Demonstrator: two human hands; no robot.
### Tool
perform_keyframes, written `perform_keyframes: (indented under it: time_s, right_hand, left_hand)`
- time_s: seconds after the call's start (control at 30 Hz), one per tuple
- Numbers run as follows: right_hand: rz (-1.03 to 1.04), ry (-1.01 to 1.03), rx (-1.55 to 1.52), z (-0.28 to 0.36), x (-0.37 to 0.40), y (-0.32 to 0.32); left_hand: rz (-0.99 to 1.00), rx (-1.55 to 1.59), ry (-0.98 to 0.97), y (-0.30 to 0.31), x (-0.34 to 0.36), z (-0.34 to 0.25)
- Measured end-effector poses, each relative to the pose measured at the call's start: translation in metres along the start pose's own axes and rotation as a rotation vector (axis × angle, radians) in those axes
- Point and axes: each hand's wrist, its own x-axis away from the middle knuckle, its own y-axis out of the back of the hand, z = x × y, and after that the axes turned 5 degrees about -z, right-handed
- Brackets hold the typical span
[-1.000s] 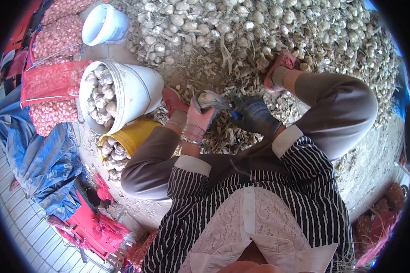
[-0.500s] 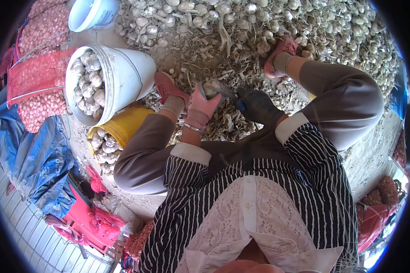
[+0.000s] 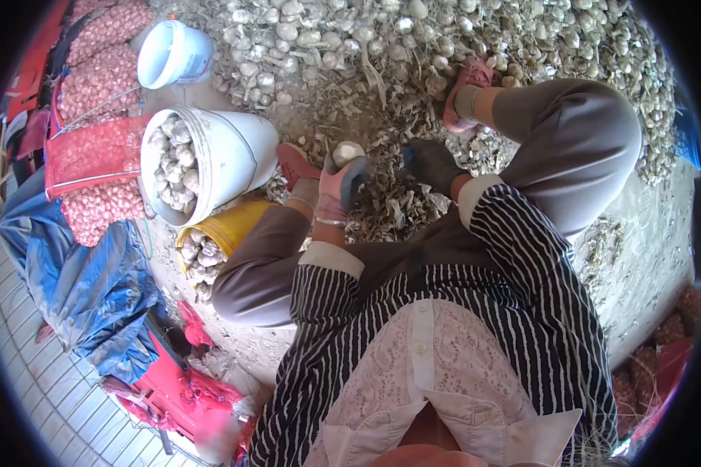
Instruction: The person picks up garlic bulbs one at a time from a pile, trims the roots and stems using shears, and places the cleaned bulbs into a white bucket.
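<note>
My left hand, in a pink and grey glove, holds a pale garlic bulb at its fingertips, just right of a pink shoe. To its right, my right hand wears a dark glove with its fingers curled. A small blue part shows at those fingers, and the rest of what they grip is hard to make out. The two hands are apart, over a litter of dry husks between my legs.
A white bucket and a yellow bucket, both tilted, hold garlic on the left. Behind them stands a light blue bucket. Loose garlic covers the ground ahead. Red net sacks and a blue tarp lie farther left.
My hands have moved apart, and the garlic bulb now shows pale and whole at the left fingertips. The whole view has shifted slightly, with the buckets farther right.
</note>
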Motion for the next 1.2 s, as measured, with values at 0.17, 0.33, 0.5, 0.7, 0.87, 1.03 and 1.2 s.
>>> perform_keyframes:
  time_s: [0.17,0.33,0.5,0.7,0.87,1.03,1.2]
  right_hand:
    - [0.123,-0.154,-0.360,0.033,0.025,0.023]
    - [0.123,0.075,-0.593,0.045,0.040,0.002]
    - [0.314,-0.001,-0.458,0.062,0.035,0.021]
    - [0.247,0.105,-0.423,0.060,0.033,0.018]
    - [0.356,-0.138,-0.810,0.055,0.025,0.005]
    - [0.227,-0.493,-1.025,0.069,0.012,0.035]
    - [-0.060,-0.349,-1.253,0.063,0.004,0.002]
  left_hand:
    - [0.273,1.060,-0.052,0.003,0.013,-0.029]
    - [0.220,1.303,-0.015,-0.013,0.033,-0.054]
    - [0.297,1.254,0.000,-0.007,0.019,-0.024]
    - [0.161,0.939,0.032,-0.003,0.001,-0.006]
    - [0.007,0.284,-0.038,-0.019,0.021,-0.029]
    - [-0.048,0.930,0.148,-0.026,0.023,-0.037]
    - [0.095,0.133,-0.061,-0.023,0.025,-0.018]
